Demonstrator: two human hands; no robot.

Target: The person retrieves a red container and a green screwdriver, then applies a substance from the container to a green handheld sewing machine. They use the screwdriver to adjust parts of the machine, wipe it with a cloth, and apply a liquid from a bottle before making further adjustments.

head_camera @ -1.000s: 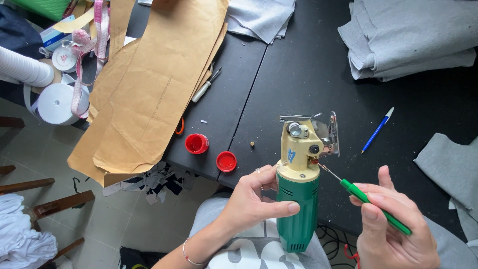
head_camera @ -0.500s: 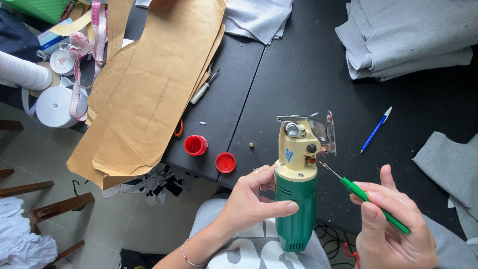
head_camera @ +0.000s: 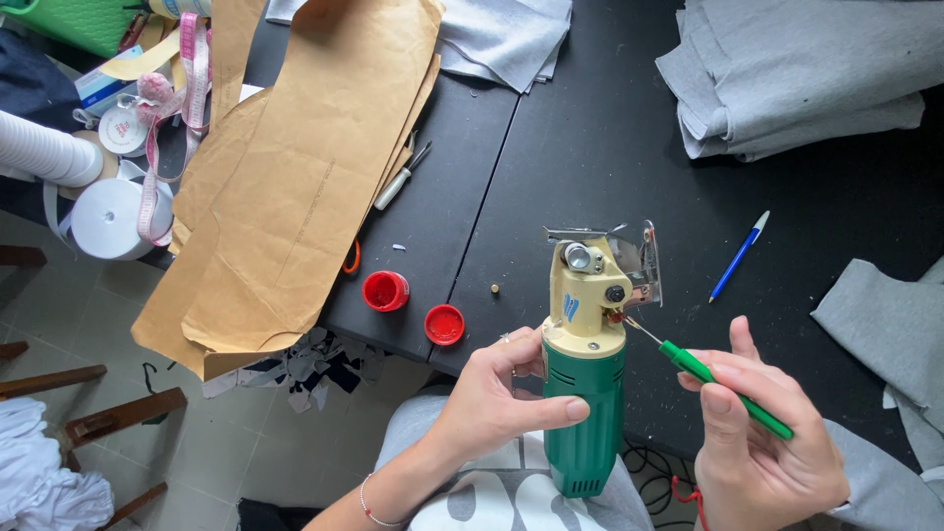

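Green-and-cream handheld electric fabric cutter (head_camera: 587, 374), stood upright at the near edge of the black tabletop (head_camera: 590, 147), over the lap. Going left to right: white tape roll (head_camera: 110, 218) and pink measuring tape (head_camera: 187, 59) at the far left; brown paper pattern sheets (head_camera: 295, 167) overhanging the edge; small red pot (head_camera: 385, 291) and its red cap (head_camera: 444, 324) lying just beside each other, near the cutter. Left hand (head_camera: 492, 403) wrapped around the green ribbed motor body, thumb across the front, fingers closed firmly. Likely heavy for its size, rigid, top-heavy with the cream metal head and shiny blade guard (head_camera: 644, 265); best gripped low on the ribbed green housing, well clear of the blade edge. Right hand (head_camera: 762, 442) closed in a pinch on a slim green-handled screwdriver (head_camera: 723, 388), its thin metal tip touching the right side of the cream head, by a small fitting. Screwdriver light, stiff, prone to slipping off a small screw. Farther right: blue pen (head_camera: 739, 256) lying loose, folded grey fabric pieces (head_camera: 787, 79) behind, more grey cloth (head_camera: 885, 315) at the edge.
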